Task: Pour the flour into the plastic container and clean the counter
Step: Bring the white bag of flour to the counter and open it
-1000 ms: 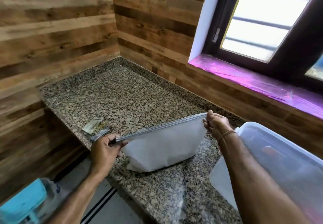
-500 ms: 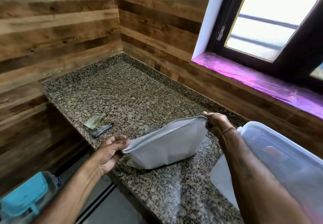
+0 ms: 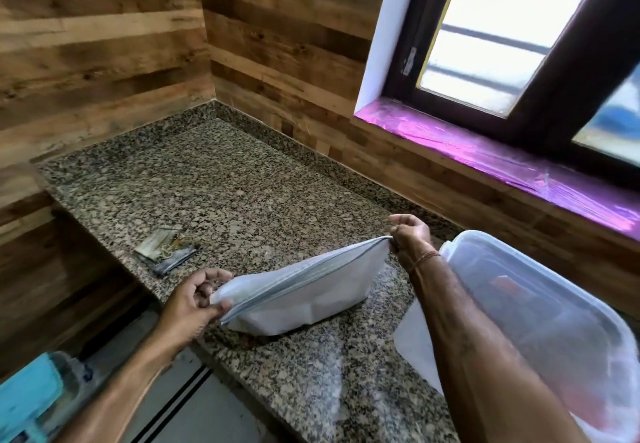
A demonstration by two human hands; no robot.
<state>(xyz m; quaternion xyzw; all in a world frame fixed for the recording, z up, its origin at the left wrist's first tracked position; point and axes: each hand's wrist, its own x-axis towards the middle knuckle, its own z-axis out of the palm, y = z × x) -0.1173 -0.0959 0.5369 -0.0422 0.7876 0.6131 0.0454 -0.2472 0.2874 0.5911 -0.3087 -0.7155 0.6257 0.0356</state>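
Flour bag (image 3: 304, 295) stretched between both hands, base on counter (image 3: 225, 193), long axis running fingers to fingers. Left hand (image 3: 194, 300) pinches one top corner, right hand (image 3: 410, 233) the other. Plastic container (image 3: 540, 307) lies just beyond right fingers; right hand nearer

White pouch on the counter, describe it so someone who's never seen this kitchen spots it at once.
Start at the granite counter in the wood-panelled corner and go to its front edge, left of the clear plastic container. The white pouch stands there, its ends pinched by the left hand and right hand. Unlike the small crumpled wrapper behind it, it is large, plain white.
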